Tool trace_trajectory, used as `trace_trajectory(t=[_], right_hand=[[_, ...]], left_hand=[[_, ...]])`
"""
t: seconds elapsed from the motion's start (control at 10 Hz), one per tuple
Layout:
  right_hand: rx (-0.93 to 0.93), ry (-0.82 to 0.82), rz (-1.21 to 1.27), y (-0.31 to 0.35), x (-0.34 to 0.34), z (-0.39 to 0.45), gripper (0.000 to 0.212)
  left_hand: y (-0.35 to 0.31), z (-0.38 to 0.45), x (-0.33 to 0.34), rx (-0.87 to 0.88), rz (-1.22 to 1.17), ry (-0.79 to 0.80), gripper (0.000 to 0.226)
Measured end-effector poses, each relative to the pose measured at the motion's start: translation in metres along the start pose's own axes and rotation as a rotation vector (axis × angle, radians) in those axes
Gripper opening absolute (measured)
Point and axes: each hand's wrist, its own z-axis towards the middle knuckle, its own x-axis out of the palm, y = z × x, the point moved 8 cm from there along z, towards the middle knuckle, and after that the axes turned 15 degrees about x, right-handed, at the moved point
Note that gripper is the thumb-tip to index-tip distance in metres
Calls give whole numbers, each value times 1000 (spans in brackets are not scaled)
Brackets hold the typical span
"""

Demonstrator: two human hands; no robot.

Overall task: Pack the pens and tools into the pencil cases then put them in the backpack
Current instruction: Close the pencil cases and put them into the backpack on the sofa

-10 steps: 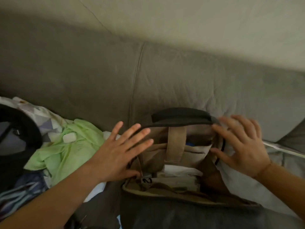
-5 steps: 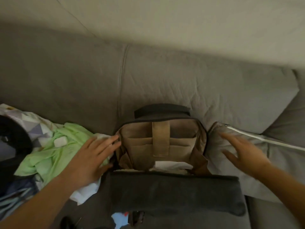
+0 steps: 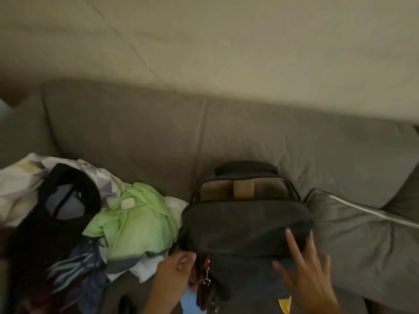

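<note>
Sitting in the middle of the gray sofa [image 3: 136,137], the dark backpack [image 3: 244,225] has its top a bit open, the right hand [image 3: 310,279] at 5 o'clock lies on it with fingers spread wide, and the left hand [image 3: 174,275] at 7 o'clock curls at its edge, though I cannot tell if it grips.

A green cloth [image 3: 138,220] bearing a small white case [image 3: 127,203] lies on the grey sofa [image 3: 136,137].

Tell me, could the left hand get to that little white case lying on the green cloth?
Probably yes. The left hand is at the backpack's lower left edge, and the small white case lies uncovered on the green cloth beside it, nothing between them.
</note>
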Motion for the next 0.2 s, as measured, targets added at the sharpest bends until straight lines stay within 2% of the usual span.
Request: trace_trajectory(t=[0.1,0.2], right_hand=[[12,86,-20,26,-14,50,81],[18,139,-128,49,-13,73,85]], left_hand=[[-34,-23,-16,57,-170,-10,7],[-29,-69,-34,14,-211,-9,18]])
